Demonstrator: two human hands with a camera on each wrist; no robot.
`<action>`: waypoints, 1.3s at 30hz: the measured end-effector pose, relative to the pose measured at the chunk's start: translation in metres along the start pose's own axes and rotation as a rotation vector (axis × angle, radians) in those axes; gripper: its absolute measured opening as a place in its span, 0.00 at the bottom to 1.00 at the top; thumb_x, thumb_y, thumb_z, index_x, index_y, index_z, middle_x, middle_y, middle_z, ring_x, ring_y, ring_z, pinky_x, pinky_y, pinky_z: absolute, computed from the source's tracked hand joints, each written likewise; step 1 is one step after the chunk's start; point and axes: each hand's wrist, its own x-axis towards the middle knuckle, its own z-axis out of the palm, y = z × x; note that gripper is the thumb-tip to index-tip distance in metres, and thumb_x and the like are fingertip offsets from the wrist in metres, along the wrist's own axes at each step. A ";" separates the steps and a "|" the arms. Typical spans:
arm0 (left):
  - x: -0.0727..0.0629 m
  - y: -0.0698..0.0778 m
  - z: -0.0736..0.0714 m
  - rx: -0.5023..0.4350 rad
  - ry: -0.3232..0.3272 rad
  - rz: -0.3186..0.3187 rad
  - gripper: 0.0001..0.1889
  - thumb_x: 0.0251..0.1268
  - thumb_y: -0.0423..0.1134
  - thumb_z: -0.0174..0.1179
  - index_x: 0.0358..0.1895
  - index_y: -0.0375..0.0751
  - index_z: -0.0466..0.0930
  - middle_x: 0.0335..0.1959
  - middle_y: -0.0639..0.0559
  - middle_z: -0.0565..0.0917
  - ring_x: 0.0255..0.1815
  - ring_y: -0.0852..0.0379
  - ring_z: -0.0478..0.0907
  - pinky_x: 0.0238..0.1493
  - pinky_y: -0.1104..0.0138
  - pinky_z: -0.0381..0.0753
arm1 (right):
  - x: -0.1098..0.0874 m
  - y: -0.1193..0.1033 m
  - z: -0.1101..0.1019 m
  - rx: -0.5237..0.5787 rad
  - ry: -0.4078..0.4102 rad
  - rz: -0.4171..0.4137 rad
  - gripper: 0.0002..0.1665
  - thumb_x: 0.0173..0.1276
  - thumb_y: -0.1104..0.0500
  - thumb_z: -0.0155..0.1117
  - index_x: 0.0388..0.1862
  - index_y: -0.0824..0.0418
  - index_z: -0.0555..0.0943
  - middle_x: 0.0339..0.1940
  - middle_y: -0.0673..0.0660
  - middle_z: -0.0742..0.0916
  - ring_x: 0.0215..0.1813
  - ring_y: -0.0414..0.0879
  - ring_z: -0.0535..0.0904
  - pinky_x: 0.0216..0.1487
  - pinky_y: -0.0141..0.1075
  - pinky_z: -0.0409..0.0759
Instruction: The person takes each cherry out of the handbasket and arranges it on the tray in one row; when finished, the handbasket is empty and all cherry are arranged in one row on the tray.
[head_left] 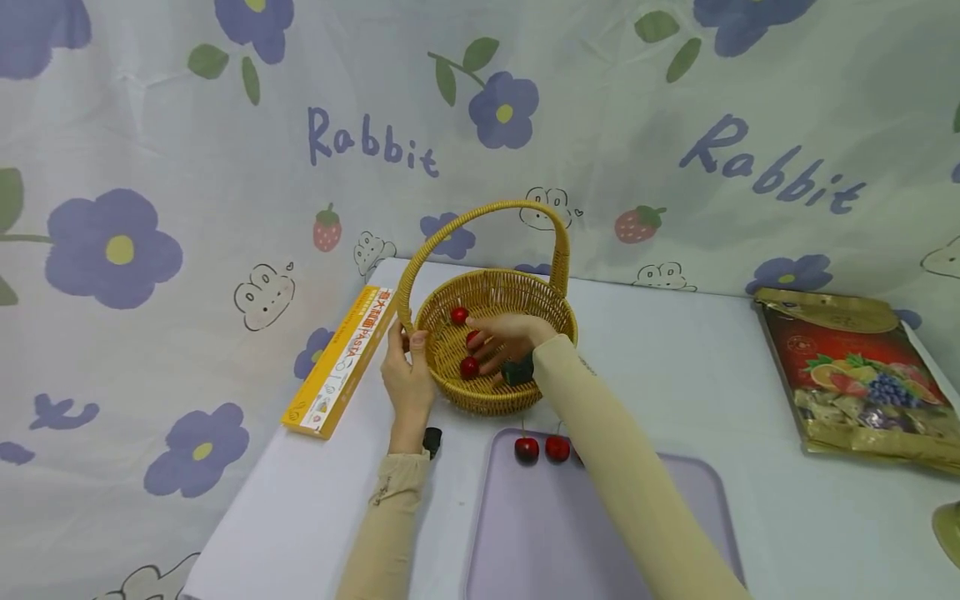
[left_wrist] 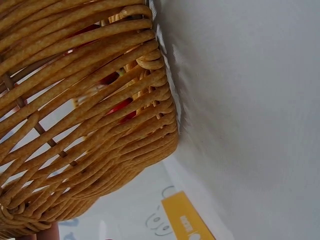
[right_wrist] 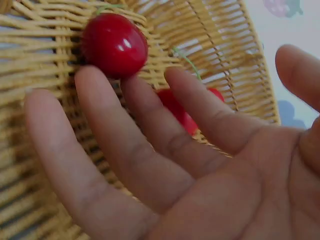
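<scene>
A round wicker basket (head_left: 487, 406) with a tall arched handle stands behind the tray. My left hand (head_left: 408, 379) grips its left side at the foot of the handle, thumb at the rim and fingers outside. Inside the basket my right hand (head_left: 512, 335) is open, palm showing and fingers spread. Red cherries lie on the basket floor: one cherry (head_left: 459, 316) farther back, another (head_left: 468, 367) nearer the front, and a third partly behind the fingers. In the right wrist view a cherry (right_wrist: 115, 45) sits right at the fingertips, not enclosed by them.
In front of the basket is a lilac tray (head_left: 517, 542), with several cherries (head_left: 527, 451) at its far edge, partly covered by my right sleeve. A yellow pasta box (head_left: 341, 362) lies left of the basket. A candy bag (head_left: 862, 375) lies far right.
</scene>
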 end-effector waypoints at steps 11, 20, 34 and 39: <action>-0.001 -0.001 -0.002 0.003 -0.023 -0.011 0.38 0.70 0.68 0.36 0.62 0.38 0.71 0.35 0.37 0.81 0.35 0.45 0.76 0.33 0.60 0.67 | 0.015 0.001 0.017 -0.049 -0.207 -0.034 0.26 0.81 0.53 0.40 0.66 0.68 0.71 0.65 0.63 0.75 0.49 0.52 0.81 0.50 0.43 0.80; -0.002 0.000 -0.001 -0.003 -0.026 -0.004 0.36 0.71 0.66 0.37 0.63 0.39 0.71 0.35 0.37 0.82 0.35 0.44 0.77 0.32 0.60 0.68 | 0.019 -0.004 0.020 -0.112 -0.270 -0.051 0.23 0.77 0.63 0.48 0.67 0.70 0.69 0.54 0.57 0.78 0.50 0.53 0.81 0.54 0.44 0.81; -0.003 0.002 0.001 -0.003 -0.017 0.016 0.36 0.72 0.65 0.36 0.62 0.38 0.71 0.35 0.37 0.82 0.35 0.43 0.78 0.33 0.59 0.69 | -0.018 0.002 -0.008 -0.056 -0.079 -0.246 0.24 0.70 0.63 0.59 0.63 0.66 0.70 0.48 0.52 0.79 0.45 0.43 0.77 0.60 0.47 0.77; -0.003 0.002 -0.003 -0.002 -0.013 0.010 0.38 0.71 0.67 0.35 0.64 0.37 0.70 0.36 0.37 0.83 0.36 0.43 0.78 0.32 0.61 0.68 | -0.045 0.007 -0.025 0.090 -0.057 -0.353 0.26 0.68 0.66 0.58 0.64 0.68 0.65 0.51 0.52 0.76 0.51 0.43 0.75 0.66 0.58 0.68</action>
